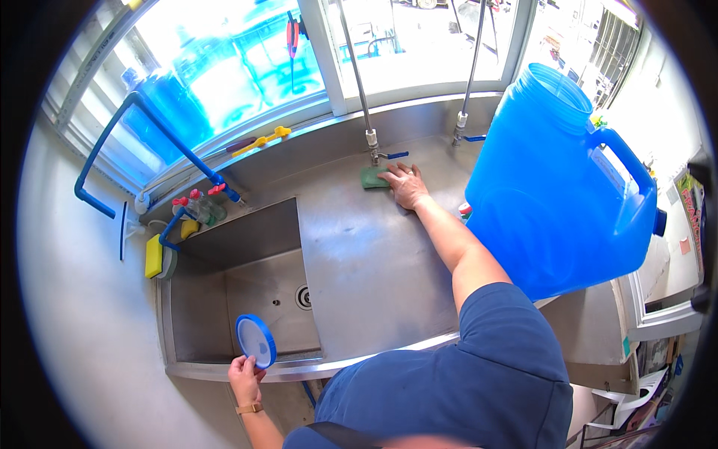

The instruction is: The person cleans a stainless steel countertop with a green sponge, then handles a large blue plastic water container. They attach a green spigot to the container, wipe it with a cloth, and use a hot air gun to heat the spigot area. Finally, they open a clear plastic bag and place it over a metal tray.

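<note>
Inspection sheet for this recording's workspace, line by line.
Surface: steel counter, recessed sink at left.
Job's things: green scouring pad on the counter; blue-rimmed lid; large blue jug at right, mouth uncovered.
Clutter: red-capped bottles and yellow sponge by the sink.
Grips: left grip pinches the lid; right grip touches the pad.
Cables: nothing seen on the counter.
Surroundings: windows behind; blue pipe at left.

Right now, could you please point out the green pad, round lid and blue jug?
Green pad [373,178], head view: uncovered top.
Round lid [255,339], head view: pale centre.
Blue jug [550,191], head view: body wall.
</note>
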`<state>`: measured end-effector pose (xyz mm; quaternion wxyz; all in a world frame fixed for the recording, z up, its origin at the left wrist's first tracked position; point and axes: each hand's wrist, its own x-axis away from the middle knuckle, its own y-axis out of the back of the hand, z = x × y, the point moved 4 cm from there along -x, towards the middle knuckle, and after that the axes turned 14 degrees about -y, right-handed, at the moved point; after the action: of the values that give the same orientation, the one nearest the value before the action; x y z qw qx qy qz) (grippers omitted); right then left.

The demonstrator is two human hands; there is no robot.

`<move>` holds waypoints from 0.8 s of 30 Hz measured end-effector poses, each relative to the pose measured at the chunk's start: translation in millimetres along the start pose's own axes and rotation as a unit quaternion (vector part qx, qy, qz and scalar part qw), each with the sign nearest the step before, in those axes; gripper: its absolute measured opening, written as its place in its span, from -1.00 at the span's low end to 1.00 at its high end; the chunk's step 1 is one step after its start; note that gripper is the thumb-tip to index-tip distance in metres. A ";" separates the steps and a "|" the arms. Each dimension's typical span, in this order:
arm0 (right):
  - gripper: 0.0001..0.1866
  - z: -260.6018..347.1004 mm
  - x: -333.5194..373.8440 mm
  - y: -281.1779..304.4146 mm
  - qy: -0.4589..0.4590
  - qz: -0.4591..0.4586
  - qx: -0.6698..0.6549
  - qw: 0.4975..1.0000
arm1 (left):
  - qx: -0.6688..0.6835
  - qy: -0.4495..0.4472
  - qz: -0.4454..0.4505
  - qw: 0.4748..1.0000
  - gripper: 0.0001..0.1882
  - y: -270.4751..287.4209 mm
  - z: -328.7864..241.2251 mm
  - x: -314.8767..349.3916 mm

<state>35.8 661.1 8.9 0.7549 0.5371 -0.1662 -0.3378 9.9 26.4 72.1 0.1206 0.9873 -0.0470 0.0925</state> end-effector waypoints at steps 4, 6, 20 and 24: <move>-0.49 -3.0 -16.7 -9.0 -0.053 -0.026 0.000 0.998 | 0.003 -0.007 -0.005 1.000 -0.89 -3.3 -4.7 6.3; -0.48 -0.2 -21.8 -9.7 -0.069 -0.039 0.012 0.997 | 0.002 -0.021 0.013 1.000 -0.89 -14.3 -10.2 3.6; -0.54 63.6 207.3 21.1 0.043 0.009 -0.246 0.968 | 0.490 0.048 0.102 0.864 -0.83 -11.8 -13.8 -154.8; -0.61 58.9 264.2 58.9 0.018 0.025 -0.236 0.971 | 0.616 0.150 0.148 0.759 -0.70 -18.1 9.7 -226.8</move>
<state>208.5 449.5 55.4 0.8713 0.3456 -0.0822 -0.3387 -208.3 57.5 14.7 -0.5230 0.8030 -0.1069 0.2649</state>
